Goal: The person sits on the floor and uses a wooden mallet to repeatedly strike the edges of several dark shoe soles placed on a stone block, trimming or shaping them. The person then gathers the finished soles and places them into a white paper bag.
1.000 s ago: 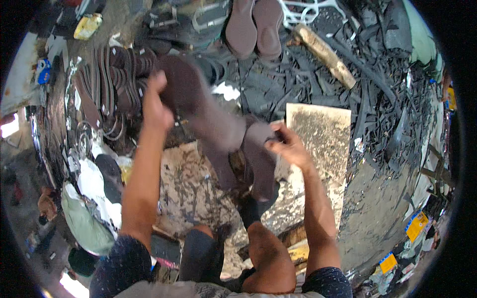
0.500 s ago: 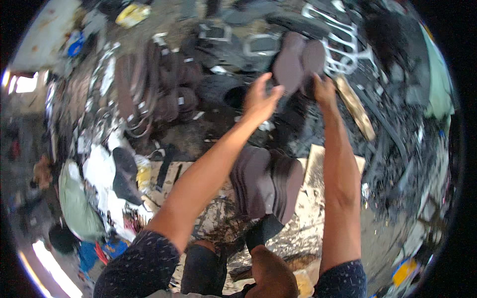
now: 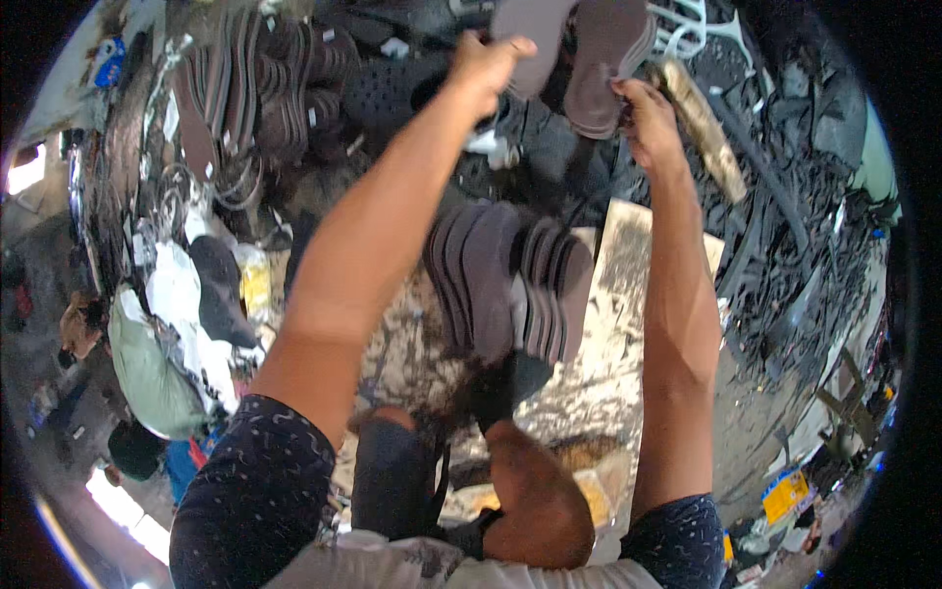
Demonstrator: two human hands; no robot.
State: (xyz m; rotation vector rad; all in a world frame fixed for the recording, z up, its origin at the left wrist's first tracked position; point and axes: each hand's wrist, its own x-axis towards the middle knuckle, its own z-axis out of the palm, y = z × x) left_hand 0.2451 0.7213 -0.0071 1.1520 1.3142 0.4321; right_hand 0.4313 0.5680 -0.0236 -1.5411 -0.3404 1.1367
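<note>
At the top of the view, two dark brown shoe-sole groups lie side by side. My left hand (image 3: 486,74) is closed at the near left edge of the left shoe sole (image 3: 533,44), thumb over its top. My right hand (image 3: 648,123) pinches the near right edge of the right stack of shoe soles (image 3: 603,64); thumb on top, other fingers partly hidden. Nearer to me, another pile of brown soles (image 3: 481,275) in two leaning rows rests over a worn pale board (image 3: 402,363), between my forearms.
More stacked brown soles (image 3: 235,88) stand at the far left. A wooden stick (image 3: 702,133) and a pale grey openwork frame (image 3: 682,29) lie beyond my right hand. Black scraps (image 3: 775,236) heap up on the right; white plastic (image 3: 177,285) lies left.
My left hand, open and apart from the soles before, has closed on the left sole's edge. My right hand still grips the right soles. The whole scene has shifted upward in view.
</note>
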